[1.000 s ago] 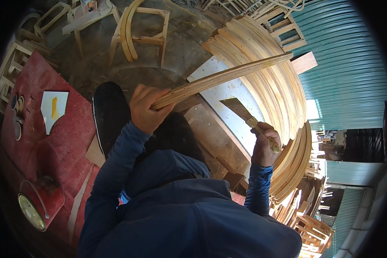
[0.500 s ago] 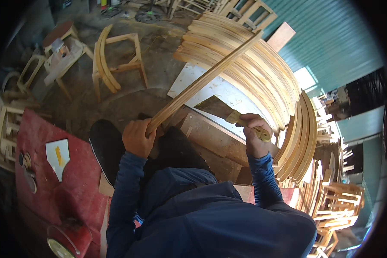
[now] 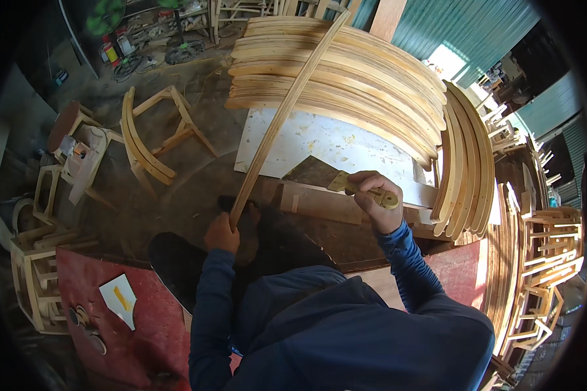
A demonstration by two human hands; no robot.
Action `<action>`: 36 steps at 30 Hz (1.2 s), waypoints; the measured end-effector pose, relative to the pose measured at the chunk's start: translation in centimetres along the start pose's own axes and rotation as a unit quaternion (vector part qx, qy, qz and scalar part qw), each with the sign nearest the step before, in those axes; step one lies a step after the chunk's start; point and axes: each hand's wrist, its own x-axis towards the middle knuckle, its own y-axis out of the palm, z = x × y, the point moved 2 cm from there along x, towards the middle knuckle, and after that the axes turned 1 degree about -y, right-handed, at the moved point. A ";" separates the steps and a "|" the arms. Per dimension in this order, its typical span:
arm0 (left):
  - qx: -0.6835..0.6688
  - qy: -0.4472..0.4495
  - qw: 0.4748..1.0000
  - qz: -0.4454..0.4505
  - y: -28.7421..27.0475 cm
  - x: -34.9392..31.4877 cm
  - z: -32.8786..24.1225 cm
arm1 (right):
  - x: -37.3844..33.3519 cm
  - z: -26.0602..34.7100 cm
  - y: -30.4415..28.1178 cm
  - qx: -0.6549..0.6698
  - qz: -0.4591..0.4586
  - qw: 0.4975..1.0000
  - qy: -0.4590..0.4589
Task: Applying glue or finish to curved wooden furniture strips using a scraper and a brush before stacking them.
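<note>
My left hand is closed around the lower end of a long, slightly curved wooden strip. The strip rises away from me, and its far end overlaps the stacked wood in view; whether it touches there I cannot tell. In my right hand is a putty knife, gripped by its yellow handle. Its wide, dull blade points left toward the strip, with a gap between them. Beyond the blade is a white, stained board bearing a big stack of curved wooden pieces.
More curved pieces stack at the right. A red surface on the left holds a white card with a yellow smear. Wooden frames stand on the floor at the left. Chair frames pile up far right.
The view has shifted, showing more of the far floor. The wooden strip now stands steeper in the picture, its far end further left. Both hands keep their holds.
</note>
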 end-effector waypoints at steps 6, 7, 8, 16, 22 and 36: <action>0.027 -0.031 0.996 0.083 3.5 1.4 1.2 | -0.1 -1.8 -1.1 0.014 -0.011 1.000 0.014; 0.025 -0.034 0.996 0.078 4.0 1.4 1.7 | -0.1 -2.0 -1.2 0.018 -0.014 1.000 0.019; 0.023 -0.038 0.996 0.072 4.6 1.5 2.2 | 0.0 -2.4 -1.4 0.020 -0.016 0.999 0.021; -0.006 -0.045 0.994 0.095 7.0 2.9 2.8 | 0.1 -4.9 -3.2 0.083 -0.100 0.991 0.031; -0.010 -0.046 0.995 0.093 8.0 2.8 3.1 | 0.8 -5.6 -2.7 0.086 -0.107 0.989 0.059; -0.028 -0.105 0.983 0.145 8.7 2.6 5.3 | 2.4 -4.7 -1.0 0.045 -0.076 0.994 0.061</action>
